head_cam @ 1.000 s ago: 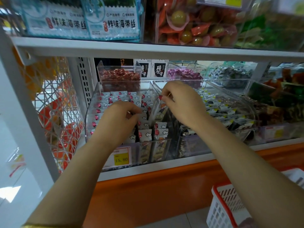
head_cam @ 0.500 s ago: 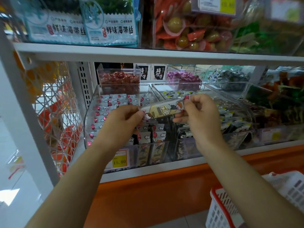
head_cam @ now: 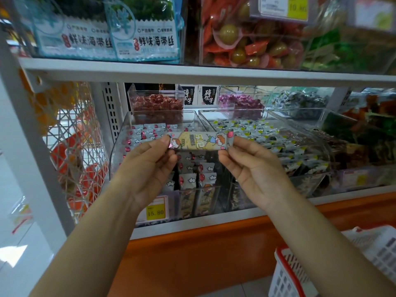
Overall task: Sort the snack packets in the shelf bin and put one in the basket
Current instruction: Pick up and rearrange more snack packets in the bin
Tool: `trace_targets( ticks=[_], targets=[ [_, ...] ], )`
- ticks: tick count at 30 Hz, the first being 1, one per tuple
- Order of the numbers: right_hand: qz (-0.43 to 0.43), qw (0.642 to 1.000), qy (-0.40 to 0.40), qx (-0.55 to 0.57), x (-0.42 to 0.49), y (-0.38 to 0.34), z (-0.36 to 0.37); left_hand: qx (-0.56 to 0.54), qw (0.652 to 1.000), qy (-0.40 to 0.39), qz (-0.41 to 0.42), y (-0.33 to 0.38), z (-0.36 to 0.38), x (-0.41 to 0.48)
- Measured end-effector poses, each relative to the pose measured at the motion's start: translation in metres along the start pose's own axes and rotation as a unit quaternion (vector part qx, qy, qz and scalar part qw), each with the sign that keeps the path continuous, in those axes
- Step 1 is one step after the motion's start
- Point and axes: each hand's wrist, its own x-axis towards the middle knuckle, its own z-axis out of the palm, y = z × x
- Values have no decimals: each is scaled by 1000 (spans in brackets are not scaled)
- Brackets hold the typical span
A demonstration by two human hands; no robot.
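Observation:
A long, narrow snack packet (head_cam: 199, 141) with cartoon figures is held level in front of the shelf. My left hand (head_cam: 147, 166) pinches its left end and my right hand (head_cam: 250, 166) pinches its right end. Behind and below it stands the clear shelf bin (head_cam: 120, 151), filled with several packets of the same kind (head_cam: 192, 179), some upright at the front. The white basket with a red rim (head_cam: 287, 273) sits at the bottom right, partly cut off by the frame.
A neighbouring clear bin (head_cam: 278, 140) on the right holds several small packets. Smaller bins of red sweets (head_cam: 156, 103) and purple sweets (head_cam: 240, 101) stand behind. A shelf board (head_cam: 192, 71) runs overhead. A yellow price tag (head_cam: 155, 212) marks the bin front.
The packet has come out of the bin and been raised and turned level. Both hands moved towards me and now hold its two ends.

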Motion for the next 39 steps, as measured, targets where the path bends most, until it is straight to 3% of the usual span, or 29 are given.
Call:
trace_targets(
  ticks=[5,13,17,24,30,34,39],
  targets=[
    [-54,996,3,-65,-1,1,-1,11,1000,-5,2,-1,0,0],
    [-145,964,11,-222,-4,5,0,169,983,-49,60,-2,2,-4],
    [-126,958,14,-255,-4,4,-1,202,975,-62,63,-1,2,-8],
    [-138,950,5,-281,-8,4,-1,356,921,-102,123,2,1,-13],
    [-184,926,33,-329,-5,3,-2,424,888,-131,122,0,5,-19],
    [-219,898,30,-380,-5,5,-3,397,907,-114,89,-2,10,-20],
    [-230,880,18,-415,-6,6,-1,409,902,-69,118,-2,9,-17]
  ],
)
